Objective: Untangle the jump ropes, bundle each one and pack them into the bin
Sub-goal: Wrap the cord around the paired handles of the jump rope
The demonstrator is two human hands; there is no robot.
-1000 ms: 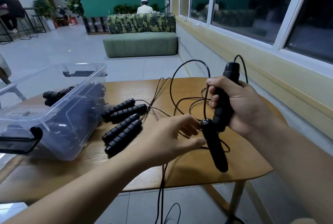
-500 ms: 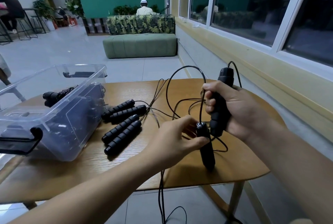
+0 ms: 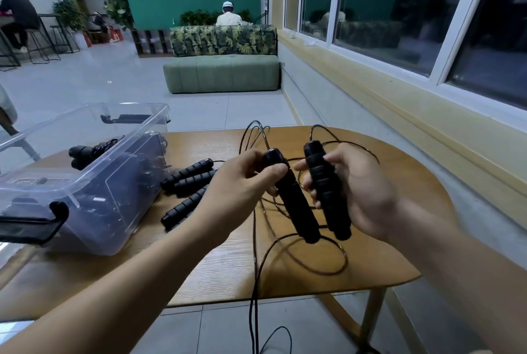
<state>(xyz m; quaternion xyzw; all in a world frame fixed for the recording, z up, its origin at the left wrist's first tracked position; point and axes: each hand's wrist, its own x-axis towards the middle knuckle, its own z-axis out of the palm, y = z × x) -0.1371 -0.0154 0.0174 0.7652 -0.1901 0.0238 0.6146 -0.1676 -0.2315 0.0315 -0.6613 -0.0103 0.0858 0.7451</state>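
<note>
Head view: left hand (image 3: 242, 185) curls round one handle (image 3: 296, 202), right hand (image 3: 362, 191) round the other handle (image 3: 328, 197), side by side above the tabletop (image 3: 399, 239). Cord (image 3: 313, 268) loops on it and hangs over the near edge. Four spare handles (image 3: 191, 174) lie beside the clear bin (image 3: 94, 211), which holds a rope (image 3: 85, 152).

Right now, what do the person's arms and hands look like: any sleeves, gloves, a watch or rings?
Both arms are bare as far up as the head view shows. Neither the left forearm nor the right forearm has a sleeve on it. The left hand and right hand wear no gloves. No watch, bracelet or ring is visible on either side.
</note>
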